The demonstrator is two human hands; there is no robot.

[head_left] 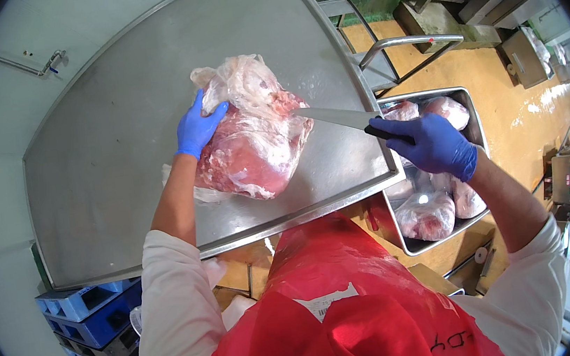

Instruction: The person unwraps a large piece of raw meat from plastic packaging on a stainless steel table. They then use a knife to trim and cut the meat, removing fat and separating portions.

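Note:
A large piece of raw pink meat (248, 161) lies on the steel table (103, 184), partly wrapped in crumpled clear plastic (238, 78) at its upper end. My left hand (198, 124), in a blue glove, grips the meat and plastic at the upper left side. My right hand (429, 144), also gloved, is closed on the black handle of a long knife (330, 115). The blade points left, its tip at the upper right of the meat near the plastic.
A steel tub (401, 238) of wrapped meat pieces sits right of the table, below a metal trolley (410, 44). Stacked plastic pallets (94, 326) stand at lower left. A white wall with a pipe (26, 63) runs along the left. Metal containers (524, 56) line the right.

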